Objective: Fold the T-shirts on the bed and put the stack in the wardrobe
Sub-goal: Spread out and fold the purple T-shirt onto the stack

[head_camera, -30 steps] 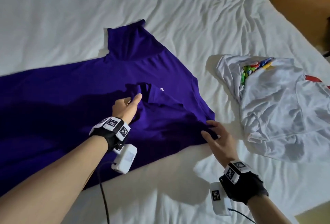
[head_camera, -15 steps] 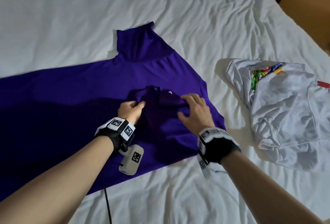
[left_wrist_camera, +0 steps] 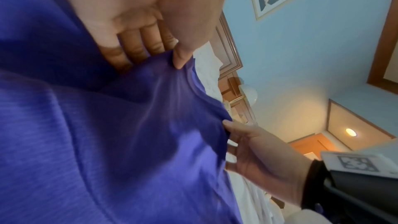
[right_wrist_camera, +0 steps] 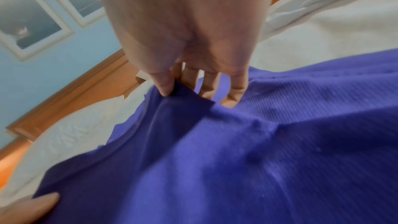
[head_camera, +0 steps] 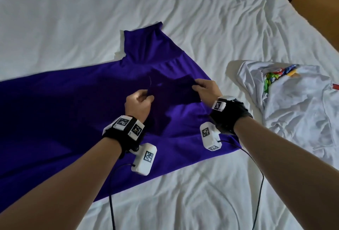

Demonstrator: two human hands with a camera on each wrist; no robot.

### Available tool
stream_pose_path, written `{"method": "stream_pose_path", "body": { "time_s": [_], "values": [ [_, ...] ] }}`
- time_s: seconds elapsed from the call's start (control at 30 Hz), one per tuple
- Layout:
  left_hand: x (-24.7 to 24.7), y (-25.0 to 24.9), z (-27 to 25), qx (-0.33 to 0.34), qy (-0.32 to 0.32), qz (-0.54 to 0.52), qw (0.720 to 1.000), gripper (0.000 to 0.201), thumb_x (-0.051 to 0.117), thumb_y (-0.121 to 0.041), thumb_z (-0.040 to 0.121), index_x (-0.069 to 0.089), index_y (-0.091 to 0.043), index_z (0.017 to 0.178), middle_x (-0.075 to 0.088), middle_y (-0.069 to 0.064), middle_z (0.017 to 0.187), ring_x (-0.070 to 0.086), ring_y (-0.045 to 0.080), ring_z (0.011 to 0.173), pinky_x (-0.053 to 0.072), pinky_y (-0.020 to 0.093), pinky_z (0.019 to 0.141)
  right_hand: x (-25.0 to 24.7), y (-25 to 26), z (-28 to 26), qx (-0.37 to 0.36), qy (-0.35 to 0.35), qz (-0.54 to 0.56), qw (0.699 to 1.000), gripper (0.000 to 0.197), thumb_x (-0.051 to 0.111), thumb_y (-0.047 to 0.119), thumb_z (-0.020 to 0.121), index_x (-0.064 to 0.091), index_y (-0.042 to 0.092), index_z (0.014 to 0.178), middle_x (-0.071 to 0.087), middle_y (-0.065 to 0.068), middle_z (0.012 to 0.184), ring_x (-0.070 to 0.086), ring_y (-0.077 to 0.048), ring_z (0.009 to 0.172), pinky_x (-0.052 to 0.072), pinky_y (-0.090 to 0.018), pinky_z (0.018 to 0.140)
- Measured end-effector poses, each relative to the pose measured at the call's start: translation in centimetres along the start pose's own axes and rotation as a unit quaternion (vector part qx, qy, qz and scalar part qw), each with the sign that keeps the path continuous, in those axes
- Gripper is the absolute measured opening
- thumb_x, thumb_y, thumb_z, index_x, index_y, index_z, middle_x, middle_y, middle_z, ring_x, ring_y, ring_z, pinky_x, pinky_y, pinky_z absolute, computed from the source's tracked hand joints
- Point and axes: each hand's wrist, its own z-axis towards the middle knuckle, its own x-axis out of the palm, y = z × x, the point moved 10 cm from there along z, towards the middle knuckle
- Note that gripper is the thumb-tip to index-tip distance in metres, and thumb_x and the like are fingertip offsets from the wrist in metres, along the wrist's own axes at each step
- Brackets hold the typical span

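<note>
A purple T-shirt (head_camera: 73, 112) lies spread across the white bed (head_camera: 183, 18), one sleeve pointing to the far side. My left hand (head_camera: 141, 99) pinches the shirt's collar area between thumb and fingers; the left wrist view shows this pinch on the purple cloth (left_wrist_camera: 129, 134). My right hand (head_camera: 203, 87) pinches the same raised fold a little to the right, thumb on top of the cloth (right_wrist_camera: 215, 159). The piece of cloth between both hands is lifted off the rest of the shirt. A crumpled white T-shirt (head_camera: 293, 108) with a coloured print lies to the right.
Wrinkled white sheet surrounds the shirts. The bed's right edge runs diagonally at the upper right, with orange-brown floor (head_camera: 326, 5) and a dark furniture leg beyond. Cables hang from both wrist cameras over the near sheet. A wooden headboard (right_wrist_camera: 75, 94) and blue wall show behind.
My right hand came from the shirt's near right corner to the collar area. Both hands now pinch the cloth there and have lifted it off the shirt.
</note>
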Motion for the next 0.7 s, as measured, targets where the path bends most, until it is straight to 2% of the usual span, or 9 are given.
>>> {"method": "stream_pose_path", "body": {
  "time_s": [0.07, 0.13, 0.23, 0.33, 0.4, 0.47, 0.53, 0.6, 0.7],
  "values": [
    [0.0, -1.4, -1.5, 0.028, 0.000, -0.044, 0.999, 0.017, 0.067, -0.010, 0.074, 0.070, -0.026, 0.078, 0.069, -0.012, 0.070, 0.064, 0.008, 0.072, 0.053, 0.028, 0.081, -0.7, 0.4, -1.5, -0.022, 0.009, 0.106, 0.994, 0.019, 0.057, 0.003, 0.088, 0.069, 0.018, 0.085, 0.063, 0.016, 0.061, 0.055, 0.003, 0.060, 0.046, -0.019, 0.066],
    [0.2, -2.1, -3.6, 0.050, 0.013, -0.064, 0.997, 0.014, 0.062, -0.014, 0.066, 0.069, -0.024, 0.074, 0.066, -0.013, 0.065, 0.058, 0.004, 0.064, 0.047, 0.019, 0.069, -2.1, 1.3, -3.8, -0.067, 0.006, 0.122, 0.990, 0.028, 0.055, -0.004, 0.088, 0.068, 0.020, 0.080, 0.064, 0.014, 0.063, 0.054, 0.002, 0.062, 0.044, -0.014, 0.065],
    [0.7, -1.6, -7.5, 0.083, 0.046, -0.035, 0.995, 0.015, 0.062, -0.021, 0.062, 0.071, -0.025, 0.074, 0.068, -0.013, 0.067, 0.059, 0.002, 0.065, 0.046, 0.017, 0.066, -4.2, 0.5, -7.5, -0.118, -0.005, 0.108, 0.987, 0.022, 0.055, 0.003, 0.082, 0.069, 0.018, 0.076, 0.069, -0.003, 0.090, 0.062, -0.007, 0.087, 0.047, -0.020, 0.080],
    [1.9, -0.2, -11.0, 0.133, 0.100, 0.044, 0.985, 0.020, 0.061, -0.019, 0.061, 0.072, -0.026, 0.076, 0.071, -0.017, 0.085, 0.062, -0.006, 0.095, 0.043, 0.019, 0.090, -5.0, -2.1, -10.6, -0.150, -0.023, -0.027, 0.988, 0.031, 0.047, 0.008, 0.069, 0.070, 0.029, 0.068, 0.066, 0.001, 0.106, 0.059, -0.008, 0.103, 0.043, -0.017, 0.090],
    [2.9, 1.0, -12.6, 0.161, 0.147, 0.095, 0.971, 0.019, 0.058, -0.020, 0.058, 0.068, -0.027, 0.073, 0.069, -0.021, 0.102, 0.046, -0.008, 0.124, 0.018, 0.031, 0.116, -4.9, -3.8, -12.3, -0.175, -0.042, -0.128, 0.975, 0.041, 0.049, 0.003, 0.067, 0.069, 0.038, 0.067, 0.065, 0.007, 0.110, 0.057, -0.016, 0.106, 0.038, -0.016, 0.098],
    [2.9, 0.8, -13.9, 0.206, 0.174, 0.115, 0.956, 0.026, 0.054, -0.029, 0.054, 0.068, -0.024, 0.076, 0.064, -0.018, 0.119, 0.030, 0.001, 0.141, -0.006, 0.043, 0.118, -5.2, -5.1, -13.7, -0.180, -0.078, -0.186, 0.963, 0.043, 0.046, 0.002, 0.060, 0.070, 0.036, 0.071, 0.063, 0.006, 0.116, 0.055, -0.022, 0.110, 0.041, -0.036, 0.100],
    [2.2, -0.9, -15.1, 0.278, 0.165, 0.128, 0.938, 0.038, 0.053, -0.032, 0.054, 0.070, -0.021, 0.086, 0.060, -0.012, 0.129, 0.026, 0.014, 0.145, -0.010, 0.048, 0.117, -5.8, -4.9, -15.2, -0.170, -0.150, -0.210, 0.951, 0.045, 0.041, 0.002, 0.053, 0.070, 0.024, 0.079, 0.059, -0.002, 0.123, 0.052, -0.029, 0.111, 0.044, -0.048, 0.093],
    [1.9, -2.1, -15.8, 0.328, 0.131, 0.171, 0.920, 0.045, 0.055, -0.035, 0.063, 0.070, -0.020, 0.103, 0.055, -0.007, 0.137, 0.026, 0.020, 0.146, -0.007, 0.052, 0.118, -4.6, -2.9, -16.7, -0.196, -0.186, -0.207, 0.940, 0.042, 0.040, 0.004, 0.056, 0.067, 0.016, 0.086, 0.056, -0.009, 0.129, 0.050, -0.034, 0.117, 0.042, -0.049, 0.097],
    [2.8, 0.7, -14.5, 0.268, 0.097, 0.334, 0.899, 0.059, 0.037, -0.052, 0.090, 0.046, -0.027, 0.143, 0.028, -0.002, 0.159, 0.005, 0.019, 0.151, -0.005, 0.060, 0.117, 2.2, 0.2, -17.8, -0.234, -0.078, -0.245, 0.938, 0.045, 0.042, 0.017, 0.078, 0.061, 0.020, 0.119, 0.031, -0.002, 0.156, 0.022, -0.023, 0.146, 0.019, -0.047, 0.116]
  ]
}}
